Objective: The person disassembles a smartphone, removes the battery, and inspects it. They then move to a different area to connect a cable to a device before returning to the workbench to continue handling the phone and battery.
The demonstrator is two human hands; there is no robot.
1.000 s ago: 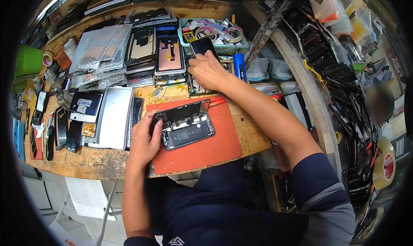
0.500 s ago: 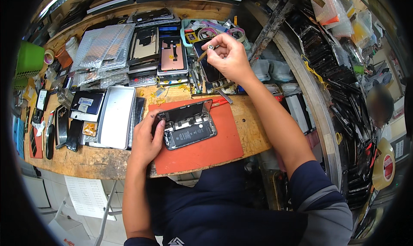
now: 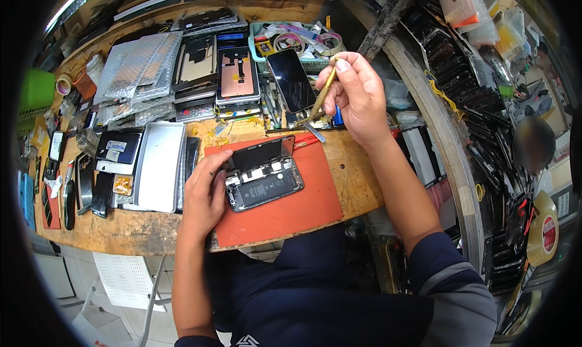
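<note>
- Evidently, a brass-coloured tool (image 3: 322, 94) was grasped by the right grip (image 3: 357, 101); it was pinched between thumb and fingers, raised above the counter (image 3: 139, 232) and slanted down to the left.
- Just to the right of the left grip (image 3: 206, 186), the disassembled phone (image 3: 260, 174) was laid on an orange-red mat (image 3: 285, 222); its left edge was held by that grip, with fingers set at the corner of the lifted screen (image 3: 257, 153).
- The lifted screen was tilted up along the far side of the phone, and the black battery (image 3: 267, 190) was exposed on the near side.
- To the left of the right grip, a dark-screened phone (image 3: 292, 80) was laid at a slant, and beyond it a pale green basket (image 3: 254, 43) was heaped full.
- To the left of the left grip, a white tray (image 3: 162, 171) was set down.
- Beyond the left grip, bubble-wrapped packs (image 3: 136, 65) were stacked beside a pile of flat panels (image 3: 199, 59).
</note>
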